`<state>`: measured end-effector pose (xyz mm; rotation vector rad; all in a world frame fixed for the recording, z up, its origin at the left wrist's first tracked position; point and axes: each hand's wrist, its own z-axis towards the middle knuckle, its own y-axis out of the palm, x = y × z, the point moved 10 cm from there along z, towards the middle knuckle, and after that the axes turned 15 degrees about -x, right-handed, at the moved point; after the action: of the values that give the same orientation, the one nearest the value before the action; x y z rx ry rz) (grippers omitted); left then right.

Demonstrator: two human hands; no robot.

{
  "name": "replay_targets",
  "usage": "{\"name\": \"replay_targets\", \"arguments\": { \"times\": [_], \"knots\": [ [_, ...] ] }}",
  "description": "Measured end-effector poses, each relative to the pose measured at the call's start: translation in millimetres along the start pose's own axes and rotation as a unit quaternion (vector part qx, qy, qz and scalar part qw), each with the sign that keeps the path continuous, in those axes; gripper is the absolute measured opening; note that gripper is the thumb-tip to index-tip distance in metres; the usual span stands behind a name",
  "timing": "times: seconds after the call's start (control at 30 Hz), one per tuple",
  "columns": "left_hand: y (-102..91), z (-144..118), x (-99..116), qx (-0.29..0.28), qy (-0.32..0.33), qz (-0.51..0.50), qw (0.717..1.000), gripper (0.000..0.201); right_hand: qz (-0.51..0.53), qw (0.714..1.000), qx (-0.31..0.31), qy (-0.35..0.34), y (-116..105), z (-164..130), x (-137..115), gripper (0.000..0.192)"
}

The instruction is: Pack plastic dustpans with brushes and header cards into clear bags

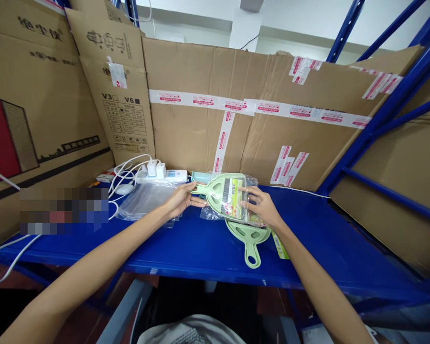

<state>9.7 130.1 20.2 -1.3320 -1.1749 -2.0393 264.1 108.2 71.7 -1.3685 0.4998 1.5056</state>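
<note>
**Green dustpan (pixel 218 195) held at both ends!**

Left hand (pixel 181 199) pinches the handle (pixel 202 189), right hand (pixel 261 204) grips the wide end, above the blue counter (pixel 186 248); second dustpan (pixel 250 237) nearer, clear bags (pixel 139 197) left, cardboard (pixel 193 138) behind.

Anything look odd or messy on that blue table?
White cables lie in loose, overlapping loops beside the power strip, which looks untidy. Nothing looks spilled, though pixelation hides part of the left side.
</note>
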Motion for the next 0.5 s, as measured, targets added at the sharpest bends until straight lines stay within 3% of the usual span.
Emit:
{"name": "replay_targets", "arguments": {
  "times": [0.07,0.17,0.27,0.4,0.5],
  "knots": [
    [0.1,0,0,0.005,0.000,0.000,1.000,0.031,0.038,0.999,0.017,0.003,-1,1,3,0.053],
    [-0.8,-1,0,0.018,0.004,-0.006,1.000,0.029,0.154,0.984,0.092,0.020,-13,-2,14,0.057],
    [0.8,-1,0,0.015,0.011,-0.006,1.000,0.028,0.244,0.960,0.110,0.079,-13,-4,30,0.069],
    [5.8,0,-6,0.006,0.011,-0.005,1.000,0.028,0.217,0.958,0.088,0.167,-9,-7,45,0.086],
    [18.1,-1,-11,-0.015,-0.001,-0.002,1.000,0.028,0.128,0.974,0.076,0.172,-19,-5,46,0.072]
  ]
}}
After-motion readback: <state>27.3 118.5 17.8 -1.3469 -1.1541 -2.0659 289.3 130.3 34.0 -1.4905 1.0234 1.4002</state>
